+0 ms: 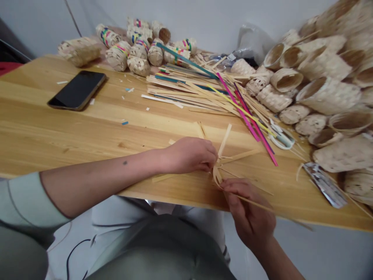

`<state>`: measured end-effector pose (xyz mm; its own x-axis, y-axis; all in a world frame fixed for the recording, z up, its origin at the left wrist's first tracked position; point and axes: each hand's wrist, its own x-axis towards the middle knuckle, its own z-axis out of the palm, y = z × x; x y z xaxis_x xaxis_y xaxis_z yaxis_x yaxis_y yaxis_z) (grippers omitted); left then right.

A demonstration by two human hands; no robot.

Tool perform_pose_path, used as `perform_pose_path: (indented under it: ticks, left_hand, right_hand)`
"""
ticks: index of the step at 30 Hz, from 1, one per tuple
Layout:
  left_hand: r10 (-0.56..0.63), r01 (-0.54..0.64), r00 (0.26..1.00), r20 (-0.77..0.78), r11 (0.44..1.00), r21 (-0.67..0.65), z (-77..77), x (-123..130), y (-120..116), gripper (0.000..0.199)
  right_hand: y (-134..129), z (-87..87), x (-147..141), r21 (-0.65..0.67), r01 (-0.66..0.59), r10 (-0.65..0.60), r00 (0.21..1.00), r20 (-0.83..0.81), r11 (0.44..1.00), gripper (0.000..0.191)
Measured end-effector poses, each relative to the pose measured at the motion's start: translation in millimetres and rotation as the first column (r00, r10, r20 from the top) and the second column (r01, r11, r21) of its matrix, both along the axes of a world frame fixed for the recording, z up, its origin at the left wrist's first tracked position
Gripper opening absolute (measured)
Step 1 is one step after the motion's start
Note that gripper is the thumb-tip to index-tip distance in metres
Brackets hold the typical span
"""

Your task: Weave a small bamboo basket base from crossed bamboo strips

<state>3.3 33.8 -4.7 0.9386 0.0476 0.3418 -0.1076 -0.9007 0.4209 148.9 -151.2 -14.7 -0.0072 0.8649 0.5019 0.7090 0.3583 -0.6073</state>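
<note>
Near the middle of the frame, close to the front edge of the wooden table (107,134), lies a star of pale strips (217,174), its flat arms fanning outward and one strip bent into a curve at its centre. The left hand (194,155) reaches in from the left, its fingers bunched together and closed on the left side of that centre; its palm faces down and hides part of the strips. Just below and to the right, the right hand (252,214) pinches a thin strip (287,216) between thumb and fingers, the tail running off toward the lower right. At upper centre rests a loose bundle of strips (186,92), mostly pale, with a blue strip (189,61), pink strips (230,94) and a yellow strip (262,126) lying across it. At upper left sits a phone (78,90), its screen dark, with small scraps (125,123) scattered nearby. Behind are little woven tubes (118,55), several banded in bright colours, while plain woven baskets (329,95) pile up along the right side. Below that pile lies a silvery packet (325,184); any print on it is too blurred to read.
</note>
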Motion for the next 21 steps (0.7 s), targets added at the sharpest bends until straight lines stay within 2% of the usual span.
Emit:
perform_pose_path:
  ticks: [3,10,14,18,21]
  left_hand:
    - [0.005,0.000,0.999,-0.052,0.996,0.094,2.3,2.7,-2.0,0.011]
    - [0.046,0.006,0.986,-0.158,0.949,0.314,7.5,4.9,-5.5,0.019]
    - [0.034,0.014,0.988,-0.151,0.952,0.305,7.7,2.4,-8.5,0.021]
    - [0.015,0.016,0.993,-0.119,0.966,0.259,8.3,-0.9,-8.3,0.023]
    - [-0.010,0.030,0.994,-0.107,0.981,0.189,8.7,-5.2,-9.5,0.021]
  right_hand:
    - [-0.5,-2.6,0.4,-0.003,0.041,-0.041,0.998,-0.051,0.999,0.024]
    - [-1.9,-1.1,1.3,-0.022,0.030,-0.031,0.999,-0.041,0.999,0.025]
    - [-0.8,0.5,1.2,-0.035,0.004,-0.004,1.000,-0.007,0.999,0.024]
    - [5.9,3.1,-4.0,-0.049,-0.043,0.053,0.977,0.205,0.998,0.015]
    - [10.2,4.2,-8.8,-0.071,-0.045,0.064,0.952,0.300,0.996,0.009]
